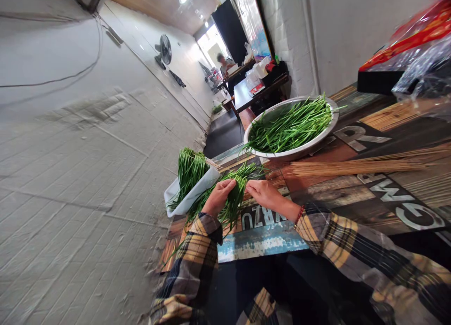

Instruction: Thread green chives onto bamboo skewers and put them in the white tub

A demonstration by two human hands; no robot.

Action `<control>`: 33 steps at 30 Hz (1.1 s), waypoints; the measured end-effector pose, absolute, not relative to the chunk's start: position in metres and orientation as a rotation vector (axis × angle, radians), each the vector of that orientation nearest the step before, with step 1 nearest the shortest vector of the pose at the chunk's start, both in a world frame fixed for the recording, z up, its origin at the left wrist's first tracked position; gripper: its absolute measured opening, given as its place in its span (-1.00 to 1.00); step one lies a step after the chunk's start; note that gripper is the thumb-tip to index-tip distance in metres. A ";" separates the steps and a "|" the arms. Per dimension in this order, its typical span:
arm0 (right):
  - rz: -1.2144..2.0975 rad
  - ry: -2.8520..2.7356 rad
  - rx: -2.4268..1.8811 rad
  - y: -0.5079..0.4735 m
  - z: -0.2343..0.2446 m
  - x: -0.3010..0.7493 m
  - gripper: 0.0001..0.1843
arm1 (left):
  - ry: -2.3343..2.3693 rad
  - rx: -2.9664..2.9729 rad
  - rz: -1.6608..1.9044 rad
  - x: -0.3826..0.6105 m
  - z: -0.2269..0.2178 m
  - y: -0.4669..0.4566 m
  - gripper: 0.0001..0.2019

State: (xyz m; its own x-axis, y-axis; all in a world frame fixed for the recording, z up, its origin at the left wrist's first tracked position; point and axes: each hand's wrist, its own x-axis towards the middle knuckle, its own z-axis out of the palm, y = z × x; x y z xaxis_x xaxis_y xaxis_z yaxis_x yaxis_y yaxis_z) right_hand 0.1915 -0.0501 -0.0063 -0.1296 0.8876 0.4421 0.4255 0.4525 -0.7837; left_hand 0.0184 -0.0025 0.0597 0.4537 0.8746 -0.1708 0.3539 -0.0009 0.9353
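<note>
My left hand pinches a bunch of long green chives above the table's near left part, their leaves hanging down. Just right of it, my right hand is closed at the edge of the same bunch; what its fingertips hold is too small to make out. More loose chives lie behind and beside the hands. To the left, a white plastic tray holds chives draped in a thick row, with thin stick ends showing at its far side. A pile of thin bamboo skewers lies to the right.
A large white-rimmed basin full of chives stands at the table's far edge. At the back right are a black box and red and clear plastic packaging. A white wall borders the left. A person sits far back.
</note>
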 end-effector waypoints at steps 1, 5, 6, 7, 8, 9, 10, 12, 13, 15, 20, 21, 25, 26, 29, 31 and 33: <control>0.602 -1.737 -1.130 -0.050 -0.007 0.191 -0.73 | 1.103 1.580 0.575 0.019 0.060 -0.003 -0.59; 0.606 -1.716 -1.131 -0.050 -0.010 0.190 -0.74 | 1.111 1.568 0.552 0.019 0.059 -0.001 -0.60; 0.607 -1.711 -1.133 -0.050 -0.010 0.189 -0.74 | 1.113 1.566 0.548 0.019 0.059 0.000 -0.60; 0.609 -1.705 -1.135 -0.050 -0.010 0.189 -0.73 | 1.115 1.563 0.545 0.019 0.059 0.001 -0.60; 0.611 -1.700 -1.137 -0.050 -0.010 0.189 -0.73 | 1.117 1.561 0.543 0.019 0.058 0.002 -0.60; 0.615 -1.695 -1.137 -0.051 -0.010 0.189 -0.72 | 1.120 1.559 0.542 0.019 0.058 0.002 -0.60; 0.619 -1.690 -1.136 -0.051 -0.009 0.189 -0.72 | 1.122 1.558 0.541 0.019 0.057 0.003 -0.60; 0.629 -1.686 -1.125 -0.051 -0.010 0.189 -0.72 | 1.123 1.560 0.535 0.019 0.056 0.002 -0.60; 0.634 -1.685 -1.117 -0.051 -0.010 0.189 -0.72 | 1.121 1.565 0.531 0.019 0.056 0.002 -0.60; 0.642 -1.681 -1.098 -0.051 -0.010 0.189 -0.72 | 1.116 1.581 0.525 0.019 0.057 -0.001 -0.60; 0.676 -1.665 -1.045 -0.051 -0.008 0.188 -0.71 | 1.096 1.640 0.533 0.019 0.060 -0.009 -0.58; 0.691 -1.657 -1.036 -0.050 -0.006 0.189 -0.71 | 1.090 1.651 0.537 0.020 0.061 -0.010 -0.59; 0.770 -1.590 -1.019 -0.050 -0.002 0.193 -0.70 | 1.061 1.723 0.527 0.023 0.064 -0.010 -0.58; 0.791 -1.569 -1.016 -0.050 -0.001 0.195 -0.70 | 1.067 1.793 0.508 0.025 0.065 -0.008 -0.55; 0.854 -1.533 -0.988 -0.050 0.000 0.199 -0.72 | 1.123 2.037 0.446 0.028 0.072 -0.003 -0.59; 0.878 -1.517 -0.962 -0.050 0.001 0.201 -0.71 | 1.160 2.120 0.444 0.030 0.080 0.000 -0.66; 0.869 -1.481 -0.952 -0.049 0.002 0.203 -0.68 | 1.178 2.166 0.449 0.031 0.089 0.002 -0.68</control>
State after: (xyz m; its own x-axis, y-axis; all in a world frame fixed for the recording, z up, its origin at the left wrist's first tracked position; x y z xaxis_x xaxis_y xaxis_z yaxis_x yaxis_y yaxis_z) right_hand 0.2026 -0.0495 0.0021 -0.0578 0.9145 0.4004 0.0969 0.4043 -0.9095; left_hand 0.0312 0.0025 0.0889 0.5432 0.8396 0.0007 0.6267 -0.4060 0.6651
